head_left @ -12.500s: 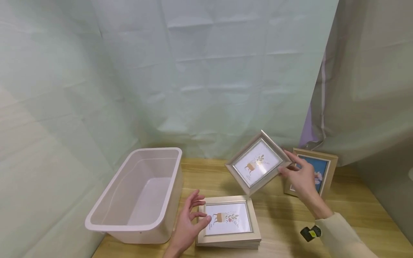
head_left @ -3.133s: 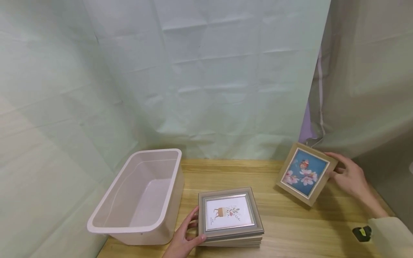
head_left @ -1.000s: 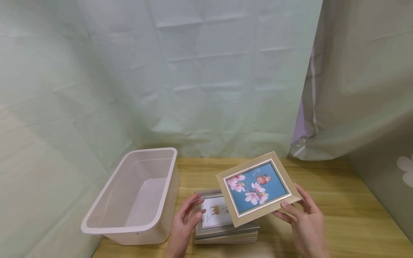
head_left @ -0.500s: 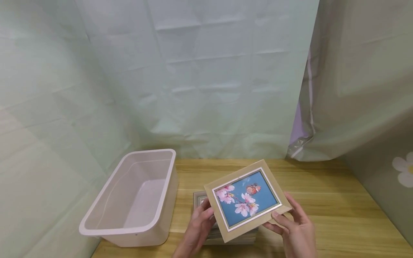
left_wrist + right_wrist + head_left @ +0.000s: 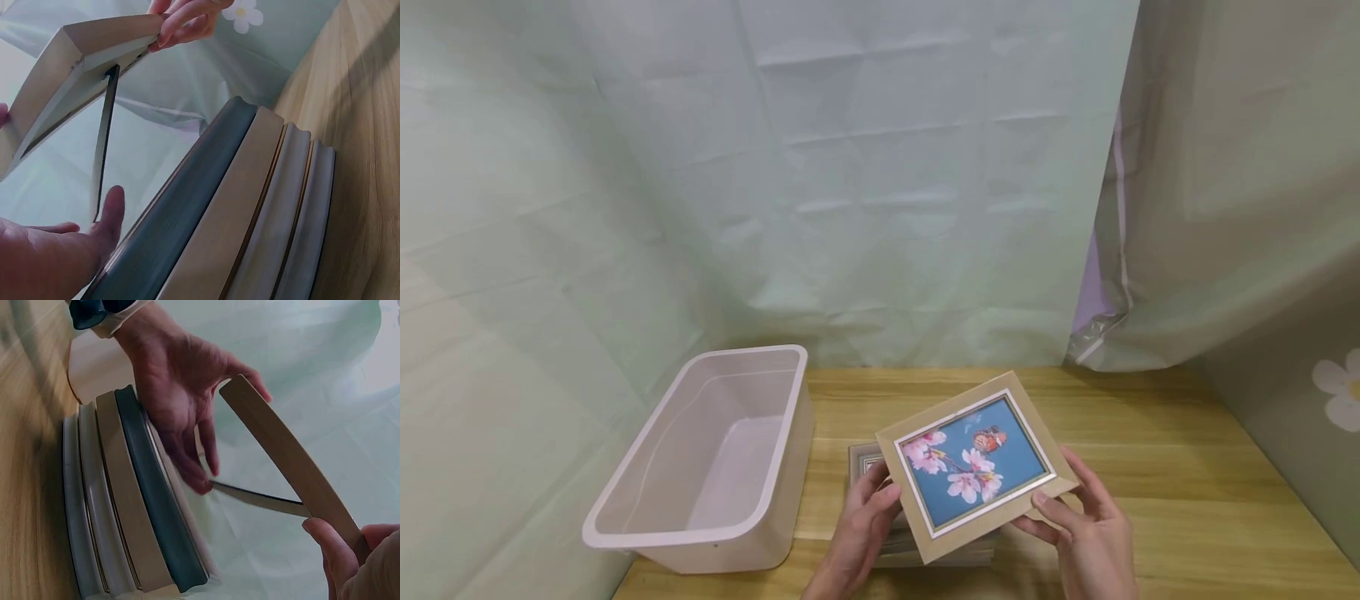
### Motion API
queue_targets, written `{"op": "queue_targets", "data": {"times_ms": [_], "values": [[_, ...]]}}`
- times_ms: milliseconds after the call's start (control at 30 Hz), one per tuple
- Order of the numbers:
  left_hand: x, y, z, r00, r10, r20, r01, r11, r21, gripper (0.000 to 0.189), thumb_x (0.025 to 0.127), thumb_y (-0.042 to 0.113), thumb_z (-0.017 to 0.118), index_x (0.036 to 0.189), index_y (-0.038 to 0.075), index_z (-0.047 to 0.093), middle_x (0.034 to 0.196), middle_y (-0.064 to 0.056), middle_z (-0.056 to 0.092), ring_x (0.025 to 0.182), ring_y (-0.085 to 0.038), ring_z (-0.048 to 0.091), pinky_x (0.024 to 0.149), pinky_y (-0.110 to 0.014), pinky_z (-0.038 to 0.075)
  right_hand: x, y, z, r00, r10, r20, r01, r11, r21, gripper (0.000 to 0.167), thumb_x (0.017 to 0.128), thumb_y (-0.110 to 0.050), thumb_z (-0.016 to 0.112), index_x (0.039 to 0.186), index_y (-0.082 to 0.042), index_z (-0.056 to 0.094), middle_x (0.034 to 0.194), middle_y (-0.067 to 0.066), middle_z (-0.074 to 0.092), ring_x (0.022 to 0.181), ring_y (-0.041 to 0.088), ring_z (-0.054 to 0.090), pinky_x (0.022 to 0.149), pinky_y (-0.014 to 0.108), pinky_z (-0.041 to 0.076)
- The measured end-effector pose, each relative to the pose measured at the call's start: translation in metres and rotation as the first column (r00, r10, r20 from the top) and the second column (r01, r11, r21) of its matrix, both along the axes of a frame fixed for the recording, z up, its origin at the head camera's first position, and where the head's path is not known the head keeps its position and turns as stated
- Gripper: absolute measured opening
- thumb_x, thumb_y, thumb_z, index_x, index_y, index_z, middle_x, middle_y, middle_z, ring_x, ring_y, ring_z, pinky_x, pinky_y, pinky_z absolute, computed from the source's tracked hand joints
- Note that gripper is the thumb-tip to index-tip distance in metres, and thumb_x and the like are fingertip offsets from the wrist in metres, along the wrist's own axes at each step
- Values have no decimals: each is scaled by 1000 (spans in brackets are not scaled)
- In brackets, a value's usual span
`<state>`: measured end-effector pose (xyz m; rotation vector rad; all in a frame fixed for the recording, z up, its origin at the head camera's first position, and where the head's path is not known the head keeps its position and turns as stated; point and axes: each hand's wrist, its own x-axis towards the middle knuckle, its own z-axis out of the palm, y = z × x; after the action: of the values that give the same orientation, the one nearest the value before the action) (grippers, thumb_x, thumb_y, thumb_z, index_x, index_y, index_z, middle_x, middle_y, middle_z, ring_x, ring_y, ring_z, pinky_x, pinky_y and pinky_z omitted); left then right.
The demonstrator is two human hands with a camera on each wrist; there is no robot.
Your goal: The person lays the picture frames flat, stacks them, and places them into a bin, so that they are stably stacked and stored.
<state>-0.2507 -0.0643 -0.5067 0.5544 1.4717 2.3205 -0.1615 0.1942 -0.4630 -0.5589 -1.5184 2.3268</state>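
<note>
A tan picture frame (image 5: 977, 458), with a blue print of pink blossoms and a butterfly, is held tilted above the stack. My right hand (image 5: 1097, 533) grips its lower right edge, thumb on the front and fingers behind. At the opposite edge, my left thumb lies against the frame while fingers of my left hand (image 5: 861, 521) reach behind. Both wrist views show the swung-out stand leg (image 5: 105, 144) at the frame's back, its free end at the left fingertips (image 5: 203, 485). Below is a stack of several frames, topped by a dark grey picture frame (image 5: 162, 506).
A deep white plastic bin (image 5: 771, 492) stands left of the stack on the wood-grain table (image 5: 1187, 500). Pale green cloth (image 5: 880, 208) hangs behind and to the left; a grey-green sheet (image 5: 1225, 208) borders the right side.
The grey frame the right hand held now tops the stack. The right hand has brought the blossom frame from the back right, and the left hand has moved from the stack to it.
</note>
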Motion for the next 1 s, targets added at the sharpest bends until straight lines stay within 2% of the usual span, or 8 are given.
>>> {"op": "queue_targets", "data": {"times_ms": [200,367,467,633,733,833,900,1000], "values": [[0,1,1,998,61,-19,-61,998,-8,80,105,18,58,165,-17,18,149,-10,55,130,-13,58,110,-24,54,-4,1,-2,1000,-8,-8,8,1000,24,69,96,12,71,151,-30,62,123,-5,61,94,17,80,77,41,70],[3,-1,2,997,73,-5,-73,997,-26,85,105,17,57,168,-15,10,165,-34,38,134,-11,56,110,-22,55,-8,2,-8,1000,-22,-10,22,1000,18,70,96,13,70,151,-29,63,117,-3,61,91,17,80,74,40,70],[5,-2,3,996,93,-11,-93,994,-53,87,103,17,59,168,-15,12,169,-38,30,135,-11,54,109,-21,55,-10,2,-10,1000,-20,12,20,999,31,72,96,12,70,155,-27,60,116,-3,60,92,16,79,76,40,70],[15,-2,2,975,162,-151,-181,976,-121,94,96,14,74,168,-11,19,165,-37,34,132,-13,57,106,-22,55,-13,0,-12,999,-9,40,6,998,69,77,95,11,70,163,-19,49,119,-1,59,97,16,79,83,40,69],[25,1,1,931,225,-287,-306,909,-282,110,84,18,88,172,2,23,164,-26,40,129,-14,58,107,-26,55,-14,-3,-15,1000,-7,-1,7,998,60,75,95,13,69,161,-19,52,118,-1,61,97,16,79,83,41,69],[31,2,0,883,239,-405,-425,774,-470,130,72,26,97,175,13,19,170,-19,35,130,-18,56,108,-35,55,-15,-6,-16,999,16,-48,-13,998,66,70,94,14,71,153,-19,56,117,0,63,94,17,80,81,41,70],[32,1,0,858,223,-462,-473,692,-545,141,67,34,101,176,14,14,174,-21,30,136,-24,53,109,-44,55,-16,-8,-14,997,55,-61,-49,994,94,70,91,15,73,150,-19,55,119,1,62,95,17,81,81,41,70],[29,-2,0,824,215,-525,-529,623,-576,147,64,37,104,175,4,12,175,-29,23,144,-41,48,111,-62,52,-17,-9,-9,991,127,-28,-120,976,182,77,87,16,78,149,-18,49,123,1,62,96,16,80,81,38,70]]}}
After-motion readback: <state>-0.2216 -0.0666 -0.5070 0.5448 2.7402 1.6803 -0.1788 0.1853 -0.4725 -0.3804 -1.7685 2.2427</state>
